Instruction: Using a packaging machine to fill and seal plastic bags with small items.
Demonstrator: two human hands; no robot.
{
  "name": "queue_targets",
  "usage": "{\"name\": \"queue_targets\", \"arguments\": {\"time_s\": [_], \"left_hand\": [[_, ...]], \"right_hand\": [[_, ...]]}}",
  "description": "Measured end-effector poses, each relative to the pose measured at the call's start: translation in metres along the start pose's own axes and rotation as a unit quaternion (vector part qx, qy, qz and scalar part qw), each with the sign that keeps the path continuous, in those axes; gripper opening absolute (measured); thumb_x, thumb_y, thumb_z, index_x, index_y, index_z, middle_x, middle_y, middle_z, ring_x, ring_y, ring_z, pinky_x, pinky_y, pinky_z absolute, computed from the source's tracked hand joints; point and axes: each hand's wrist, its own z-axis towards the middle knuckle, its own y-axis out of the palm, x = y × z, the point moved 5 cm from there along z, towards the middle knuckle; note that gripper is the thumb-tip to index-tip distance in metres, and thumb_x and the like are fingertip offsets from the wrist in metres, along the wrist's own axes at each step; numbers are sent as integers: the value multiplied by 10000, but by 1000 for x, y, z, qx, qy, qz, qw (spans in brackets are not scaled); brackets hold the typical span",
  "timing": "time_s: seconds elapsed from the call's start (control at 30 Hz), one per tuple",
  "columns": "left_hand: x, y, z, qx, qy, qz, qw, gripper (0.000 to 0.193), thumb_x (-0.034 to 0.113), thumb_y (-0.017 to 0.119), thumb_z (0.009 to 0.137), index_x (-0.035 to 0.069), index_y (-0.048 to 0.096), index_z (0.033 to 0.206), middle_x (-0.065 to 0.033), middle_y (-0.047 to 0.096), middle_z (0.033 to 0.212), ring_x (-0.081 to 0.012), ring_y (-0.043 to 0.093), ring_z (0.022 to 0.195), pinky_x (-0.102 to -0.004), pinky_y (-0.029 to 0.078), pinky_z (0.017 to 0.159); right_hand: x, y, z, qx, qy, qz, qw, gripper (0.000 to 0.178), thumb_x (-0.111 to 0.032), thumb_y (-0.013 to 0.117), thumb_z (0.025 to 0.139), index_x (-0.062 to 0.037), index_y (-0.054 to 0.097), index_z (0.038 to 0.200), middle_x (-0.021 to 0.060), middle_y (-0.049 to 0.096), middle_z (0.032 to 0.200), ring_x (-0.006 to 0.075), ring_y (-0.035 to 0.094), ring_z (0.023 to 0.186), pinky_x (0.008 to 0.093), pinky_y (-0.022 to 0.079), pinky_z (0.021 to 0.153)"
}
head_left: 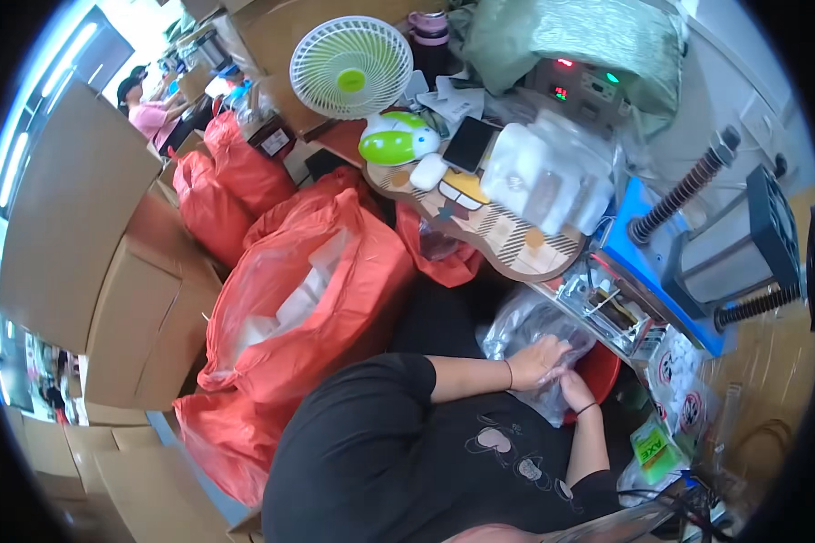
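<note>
Both of my hands are low on the right, in front of my dark shirt, working at a clear plastic bag [514, 328]. My left hand [536, 364] has its fingers curled on the crumpled film. Just beside it, my right hand [577, 391] pinches the same bag, close to the left fingertips. Some of the film hangs below the hands. A red bucket [599, 373] stands under and behind the bag, its near part hidden by my hands. What the bag holds, if anything, is hard to make out.
Large red bags [371, 262] with white pieces inside crowd the left, beside cardboard boxes [154, 317]. A wavy-edged table [525, 258] carries a fan [351, 68], a phone [470, 144] and white foam-like pieces [525, 167]. A blue-plated machine [652, 244] stands right. Another person [149, 118] sits far off.
</note>
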Motion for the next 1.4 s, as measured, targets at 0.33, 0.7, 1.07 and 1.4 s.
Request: {"name": "queue_targets", "arguments": {"time_s": [0.33,0.7,1.07,1.4], "left_hand": [[-1,-6,17,25,51,-117,991,532,270,551,1001,41,314,1419,-249,532,1236,-433,550,1155,-476,446,971],[-68,15,9,-238,-215,-315,893,252,210,632,970,30,628,1146,-27,659,904,-146,613,792,-309,523,775],[-40,-19,7,52,-8,63,997,279,183,749,781,78,628,1009,-138,669,925,-379,656,802,-448,537,684],[-55,8,-8,-178,50,155,970,196,261,740,829,73,690,807,-125,662,1001,-331,652,870,-433,522,738]], "right_hand": [[-71,-13,9,55,-31,152,986,307,-287,490,1045,-1,601,1063,138,639,922,263,631,902,359,490,823],[-184,4,-42,240,-287,-312,873,207,-108,718,770,-44,662,959,172,647,1072,364,602,1036,462,479,902],[-50,16,6,-112,56,243,962,219,-214,648,879,-48,689,1015,166,717,986,351,676,897,424,529,838],[-68,-19,15,134,-9,-412,901,192,-212,563,983,-51,648,926,135,662,861,313,642,806,410,514,763]]}}
